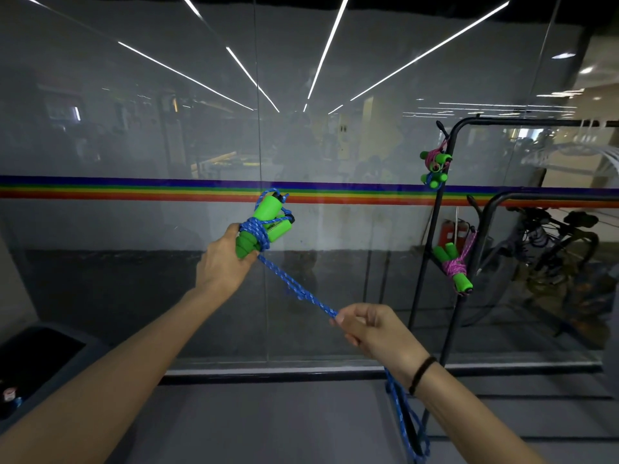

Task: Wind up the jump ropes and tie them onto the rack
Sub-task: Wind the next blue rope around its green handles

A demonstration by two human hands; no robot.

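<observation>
The left hand (222, 262) has its grip round the green handles (268, 212), with blue rope (296, 288) wound about them. At four o'clock the right hand (371, 326), grip narrow, pinches that rope taut. The rack (536, 121) stands at three o'clock.

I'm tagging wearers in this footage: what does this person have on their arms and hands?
No sleeves or gloves show: the left hand and right hand are bare. A thin black band circles the right wrist.
</observation>
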